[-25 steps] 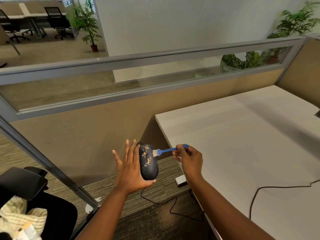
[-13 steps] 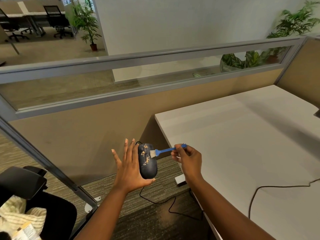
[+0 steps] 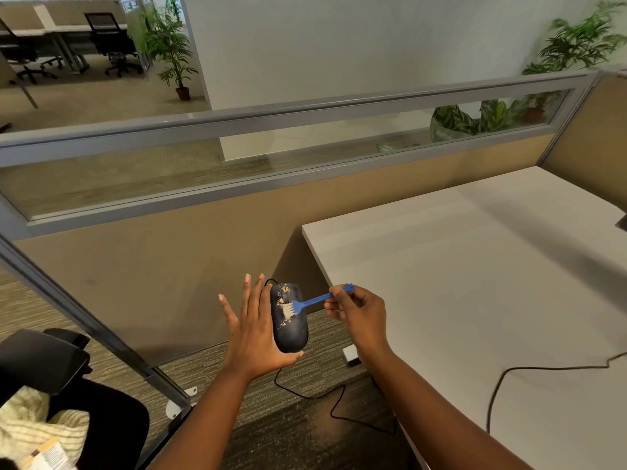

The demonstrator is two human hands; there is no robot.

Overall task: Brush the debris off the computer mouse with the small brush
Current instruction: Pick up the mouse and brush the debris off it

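The left hand [image 3: 252,329] cradles the mouse [image 3: 291,320], fingers spread. The right hand [image 3: 359,308] pinches the brush [image 3: 314,301], bristles seemingly touching the crumbs [image 3: 282,301].

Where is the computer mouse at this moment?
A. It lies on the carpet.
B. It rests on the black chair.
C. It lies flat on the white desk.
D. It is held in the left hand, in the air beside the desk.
D: the left hand cradles the mouse above the carpet, off the edge of the desk, while the right hand holds the blue brush against its top.
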